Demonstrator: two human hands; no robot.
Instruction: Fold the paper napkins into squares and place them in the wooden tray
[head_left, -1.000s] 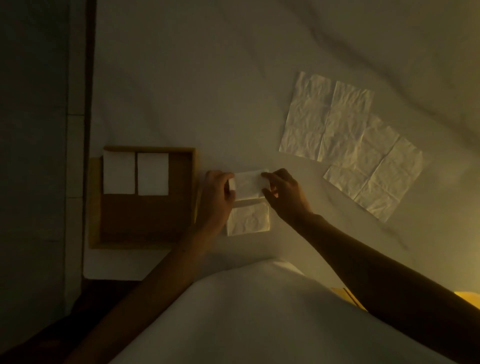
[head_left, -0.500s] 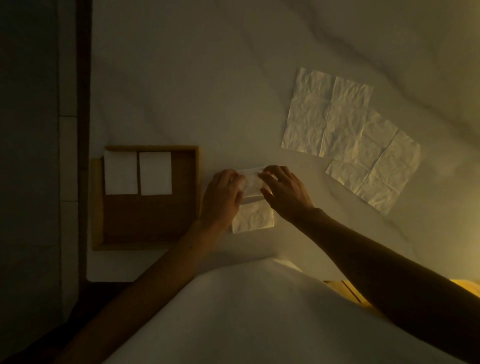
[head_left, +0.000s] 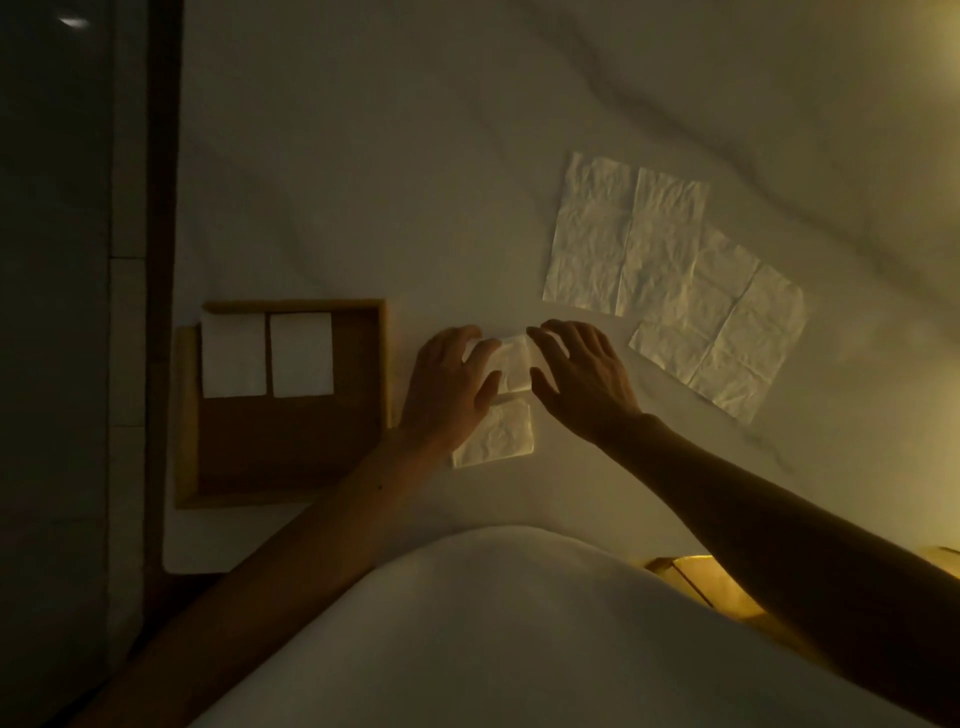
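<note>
- Two folded squares (head_left: 267, 356) lie side by side at the far edge of the wooden tray (head_left: 387, 364).
- The left hand (head_left: 447, 384) covers the left edge of the napkin (head_left: 514, 364), which lies half folded just right of the tray. Whether it is pinching or pressing, I cannot tell.
- The right hand (head_left: 582, 379), fingers spread, touches the napkin's raised flap. Uneven pressure could skew the crease.
- Unfolded napkins (head_left: 623, 249) lie farther right.

White top (head_left: 498, 639), bare forearms (head_left: 779, 530).
</note>
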